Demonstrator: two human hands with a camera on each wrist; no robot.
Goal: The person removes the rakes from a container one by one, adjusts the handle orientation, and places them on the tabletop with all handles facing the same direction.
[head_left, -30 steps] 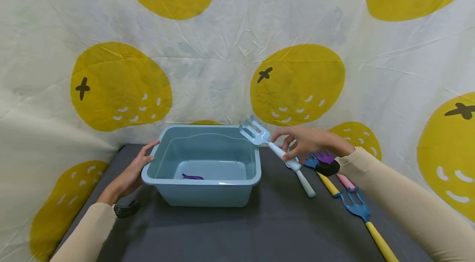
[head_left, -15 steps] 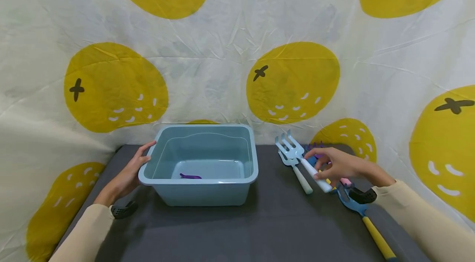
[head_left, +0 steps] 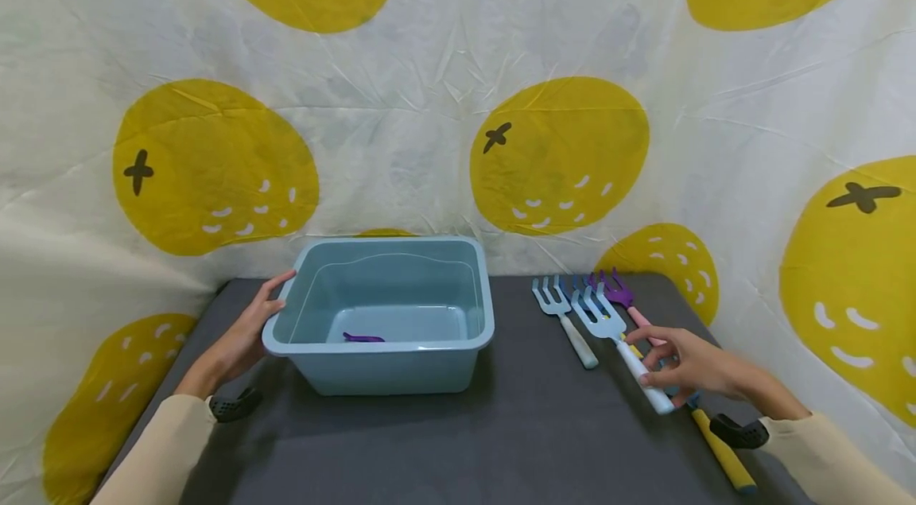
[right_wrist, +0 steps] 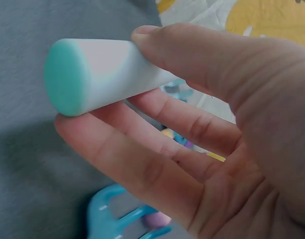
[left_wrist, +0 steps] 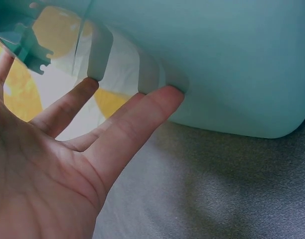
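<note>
My right hand point(head_left: 683, 362) pinches a light blue garden hand fork point(head_left: 599, 322) by its white handle, tines pointing away. In the right wrist view the thumb lies on one side of the handle point(right_wrist: 110, 69) and fingertips on the other; the handle's end is turquoise. The fork hangs just over or at the table; I cannot tell if it touches. My left hand point(head_left: 239, 342) rests against the left side of a blue-grey plastic tub point(head_left: 379, 371). Spread, fairly straight fingers point(left_wrist: 137, 122) touch the tub's outer wall in the left wrist view. A purple piece point(head_left: 362, 338) shows inside the tub.
Left of the held fork lies a light blue fork with a pale handle point(head_left: 578, 342). Behind lie a purple fork with a pink handle point(head_left: 619, 293) and a partly hidden blue fork. A yellow handle point(head_left: 723, 449) sticks out below my right hand. A patterned curtain point(head_left: 401, 155) hangs behind.
My right hand has carried the white-handled fork from the tub's right rim rightward and down, toward the other forks. The left hand stays at the tub. The head view has shifted slightly.
</note>
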